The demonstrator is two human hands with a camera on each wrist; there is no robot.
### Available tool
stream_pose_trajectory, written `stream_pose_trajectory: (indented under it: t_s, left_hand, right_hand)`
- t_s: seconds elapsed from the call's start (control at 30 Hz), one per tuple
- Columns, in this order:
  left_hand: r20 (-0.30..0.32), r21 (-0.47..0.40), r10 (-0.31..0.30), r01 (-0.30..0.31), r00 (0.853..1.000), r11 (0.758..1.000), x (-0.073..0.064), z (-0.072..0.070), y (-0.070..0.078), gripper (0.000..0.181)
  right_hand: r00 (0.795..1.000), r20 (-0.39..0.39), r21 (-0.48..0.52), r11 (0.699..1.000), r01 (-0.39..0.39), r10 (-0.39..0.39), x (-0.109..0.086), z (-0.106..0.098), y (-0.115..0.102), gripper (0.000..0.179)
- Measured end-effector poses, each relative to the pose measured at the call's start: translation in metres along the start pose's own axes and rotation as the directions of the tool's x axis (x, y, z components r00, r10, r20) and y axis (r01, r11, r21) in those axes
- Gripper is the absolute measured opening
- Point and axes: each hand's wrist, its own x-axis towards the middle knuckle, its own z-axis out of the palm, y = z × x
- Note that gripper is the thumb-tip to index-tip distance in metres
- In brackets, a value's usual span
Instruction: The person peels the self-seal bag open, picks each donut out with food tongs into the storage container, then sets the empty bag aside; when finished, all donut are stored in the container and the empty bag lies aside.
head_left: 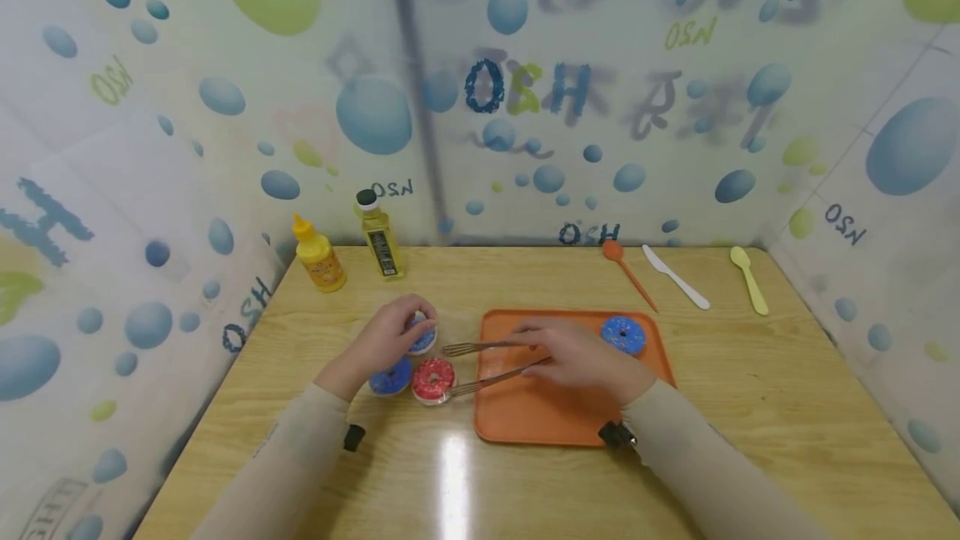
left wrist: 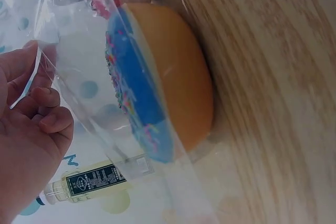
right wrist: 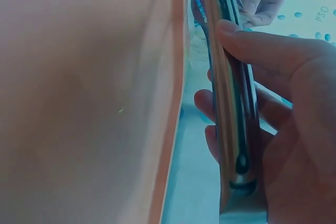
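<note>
My left hand (head_left: pixel 386 336) pinches the edge of a clear plastic bag (left wrist: pixel 79 98) around several toy donuts. Inside it are a blue donut with sprinkles (head_left: pixel 390 377), a red donut (head_left: pixel 433 380) and another blue-topped donut (head_left: pixel 423 340), partly covered by the left hand. My right hand (head_left: pixel 573 357) grips metal tongs (right wrist: pixel 231 103) over an orange tray (head_left: pixel 540 419). The tongs' two arms are spread, their slotted ends pointing left, close to the red donut and the bag. One blue donut (head_left: pixel 622 335) lies at the tray's back right.
At the back left stand a yellow squeeze bottle (head_left: pixel 321 261) and an oil bottle with a dark cap (head_left: pixel 381 244). Behind the tray lie an orange spoon (head_left: pixel 630 275), a white knife (head_left: pixel 677 277) and, farther right, a yellow spoon (head_left: pixel 750 280). Patterned walls border the table.
</note>
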Motion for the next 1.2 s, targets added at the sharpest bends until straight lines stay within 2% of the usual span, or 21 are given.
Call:
stream_pose_trajectory:
  t_s: [0.3, 0.6, 0.77, 0.9, 1.2]
  left_hand:
    - [0.009, -0.008, -0.021, 0.021, 1.0, 1.0, -0.001, -0.001, 0.001, 0.006]
    - [0.009, 0.013, -0.073, 0.073, 0.997, 0.997, -0.003, -0.003, -0.001, 0.007]
    - [-0.011, 0.02, -0.097, 0.097, 0.995, 0.995, -0.004, -0.002, 0.0, 0.007]
    - [-0.024, 0.026, -0.118, 0.118, 0.993, 0.993, -0.005, -0.001, -0.002, 0.006]
    - [-0.041, 0.024, -0.124, 0.125, 0.991, 0.992, -0.004, 0.001, -0.006, 0.006]
  right_hand:
    - [0.999, -0.026, -0.034, 0.998, 0.046, -0.047, 0.004, 0.006, -0.003, 0.043]
    - [0.994, -0.094, -0.077, 0.996, 0.039, -0.046, -0.004, 0.008, -0.002, 0.04]
    - [0.991, -0.133, -0.112, 0.994, -0.008, -0.007, -0.014, 0.006, -0.003, 0.042]
    - [0.983, -0.181, -0.134, 0.991, -0.005, -0.02, -0.024, 0.006, 0.001, 0.043]
    - [0.95, -0.309, -0.139, 0.99, -0.012, -0.032, -0.054, 0.002, 0.012, 0.045]
